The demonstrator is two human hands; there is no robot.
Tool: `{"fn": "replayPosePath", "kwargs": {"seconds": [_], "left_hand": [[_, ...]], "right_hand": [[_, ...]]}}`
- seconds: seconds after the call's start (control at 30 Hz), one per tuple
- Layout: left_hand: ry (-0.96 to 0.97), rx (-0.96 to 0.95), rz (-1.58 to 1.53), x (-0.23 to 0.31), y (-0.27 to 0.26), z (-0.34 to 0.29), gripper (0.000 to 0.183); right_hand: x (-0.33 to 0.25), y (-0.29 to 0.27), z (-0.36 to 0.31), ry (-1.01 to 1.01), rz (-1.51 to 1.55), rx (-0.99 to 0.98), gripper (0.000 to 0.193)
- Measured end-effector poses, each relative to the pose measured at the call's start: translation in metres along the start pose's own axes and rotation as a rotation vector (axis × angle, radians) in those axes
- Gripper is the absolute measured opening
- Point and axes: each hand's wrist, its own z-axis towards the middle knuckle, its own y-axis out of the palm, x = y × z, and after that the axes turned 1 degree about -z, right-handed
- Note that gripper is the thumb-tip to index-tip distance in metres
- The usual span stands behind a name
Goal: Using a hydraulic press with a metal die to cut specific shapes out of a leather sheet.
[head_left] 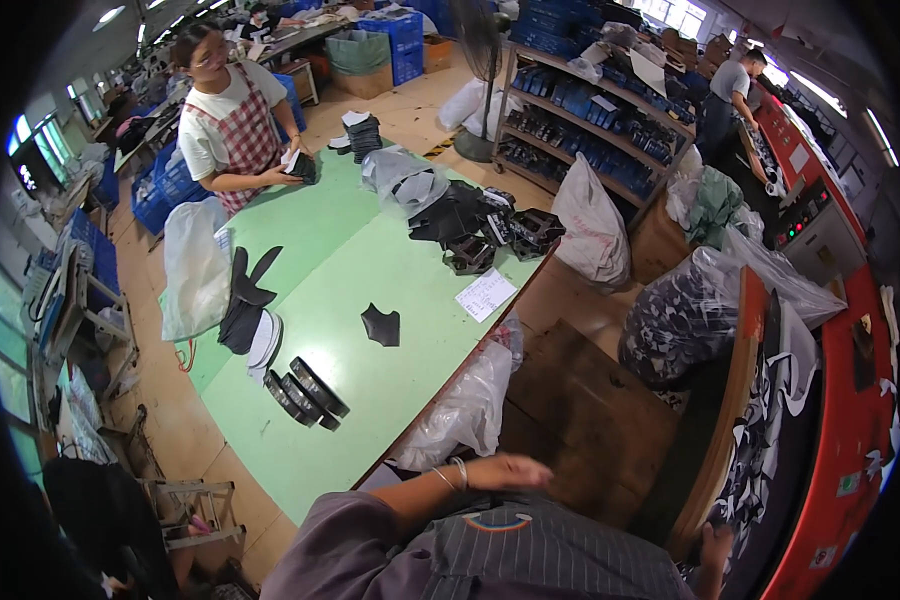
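Observation:
My left hand (510, 471), with bracelets at the wrist, is held in front of my striped apron (550, 550). Its fingers look stretched out, slightly blurred, and nothing shows in them. My right hand (715, 548) is low at the right, beside the wooden edge (715, 460) of the red machine (850, 400). How its fingers are bent, and whether they hold anything, I cannot make out. Patterned black-and-white scraps (755, 450) lie beyond that edge. On the green table (420, 350) are a black cut piece (381, 325) and several curved, shiny black strips (305, 393).
Stacked dark pieces (240, 325) lie at the table's left, by a white plastic bag (194, 270). Black parts (460, 220) and a paper sheet (485, 295) are at its right. A person (235, 130) stands across; another (732, 95) works at the machine. Bagged scraps (675, 315) fill the right.

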Motion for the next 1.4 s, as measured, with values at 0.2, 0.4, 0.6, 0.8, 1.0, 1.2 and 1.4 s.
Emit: {"fn": "replayPosePath", "kwargs": {"seconds": [0.2,0.4,0.6,0.8,1.0,1.2,1.4], "left_hand": [[-0.222,-0.232,0.230,-0.036,0.052,0.020,0.051],[-0.285,-0.062,0.421,-0.030,0.073,0.050,0.040],[-0.198,-0.119,0.676,-0.008,0.106,0.155,0.036],[0.062,0.016,0.995,0.115,0.183,0.282,0.019],[0.339,-0.372,1.001,0.157,0.297,0.453,0.012],[0.648,-0.945,1.065,0.093,0.408,0.569,0.027],[0.317,-1.451,1.859,0.036,0.389,0.598,0.061]], "right_hand": [[0.044,0.007,0.014,-0.094,0.246,-0.029,0.032],[0.032,-0.031,-0.022,-0.320,0.201,-0.088,0.029],[0.030,-0.042,-0.042,-0.259,0.239,0.132,0.042],[0.035,-0.029,-0.022,-0.106,0.404,0.194,0.034],[0.051,-0.019,-0.031,0.165,0.553,0.263,0.021],[0.039,-0.035,0.000,0.392,0.351,0.237,0.021],[0.042,-0.046,0.023,0.558,0.436,0.310,0.018]]}}
